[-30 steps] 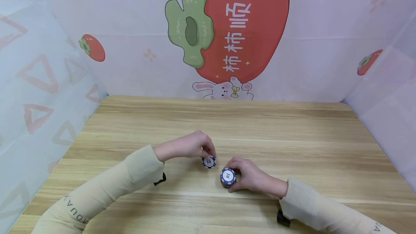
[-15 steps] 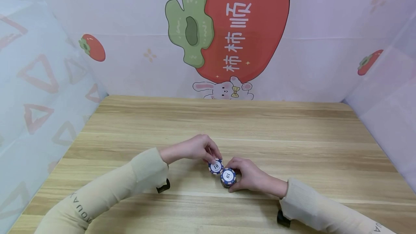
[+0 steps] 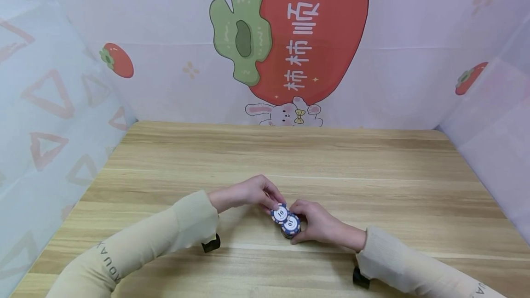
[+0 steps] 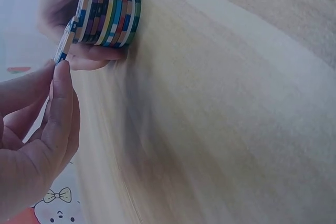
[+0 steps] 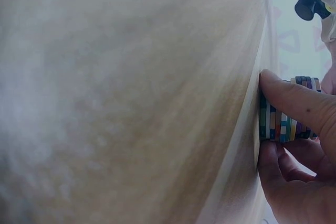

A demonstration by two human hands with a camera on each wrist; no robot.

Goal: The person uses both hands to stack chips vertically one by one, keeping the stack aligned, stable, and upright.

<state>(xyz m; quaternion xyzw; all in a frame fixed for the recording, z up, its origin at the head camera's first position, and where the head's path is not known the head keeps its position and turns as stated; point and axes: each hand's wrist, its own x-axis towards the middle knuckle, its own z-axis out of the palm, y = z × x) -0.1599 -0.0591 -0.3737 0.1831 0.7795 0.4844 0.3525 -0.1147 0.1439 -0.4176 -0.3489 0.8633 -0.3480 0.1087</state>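
Note:
A stack of poker chips [image 3: 291, 226] stands on the wooden table, topped by a blue-and-white chip printed 10. Around its side curl the thumb and fingers of my right hand [image 3: 316, 222]. In the left wrist view the stack [image 4: 113, 18] shows edges in green, white, red, yellow, purple and blue. My left hand [image 3: 258, 192] pinches a single blue-and-white poker chip [image 3: 280, 214], also printed 10. That chip [image 4: 65, 41] is tilted, its far edge right at the rim of the stack's top. My right thumb and fingers span the stack [image 5: 283, 124] near the tabletop.
The wooden table [image 3: 372, 174] reaches back to a printed backdrop [image 3: 406, 45] with a large red persimmon and a rabbit. Printed sheets [image 3: 54, 82] also close off the left and right sides. Each wrist carries a black strap mount [image 3: 211, 243].
My left hand has moved right and slightly toward me, bringing its chip from beside the stack to overlap the stack's top in the head view. The right hand and stack have stayed put.

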